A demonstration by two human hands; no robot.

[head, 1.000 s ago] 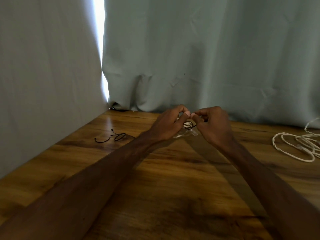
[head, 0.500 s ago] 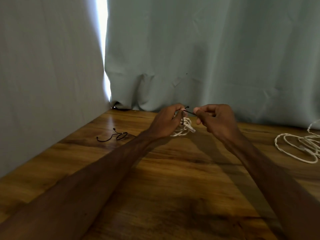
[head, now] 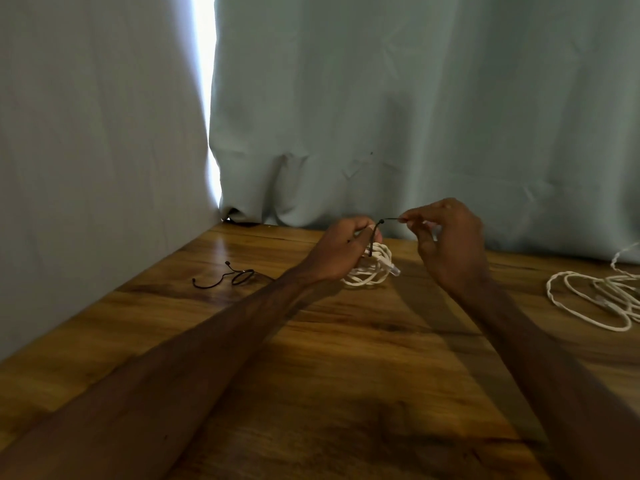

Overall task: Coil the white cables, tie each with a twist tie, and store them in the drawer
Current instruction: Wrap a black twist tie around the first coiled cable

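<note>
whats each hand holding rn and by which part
The left hand grips the coiled white cable at the top of its loops; the right hand pinches the free end of the black twist tie that wraps it.

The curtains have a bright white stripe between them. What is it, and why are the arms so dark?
Head view: the stripe is likely daylight through a gap in the curtains, blown out to white; head view: it glares on the wooden table near the corner; head view: the left forearm and right forearm look dim, probably because the light sits behind them.
</note>
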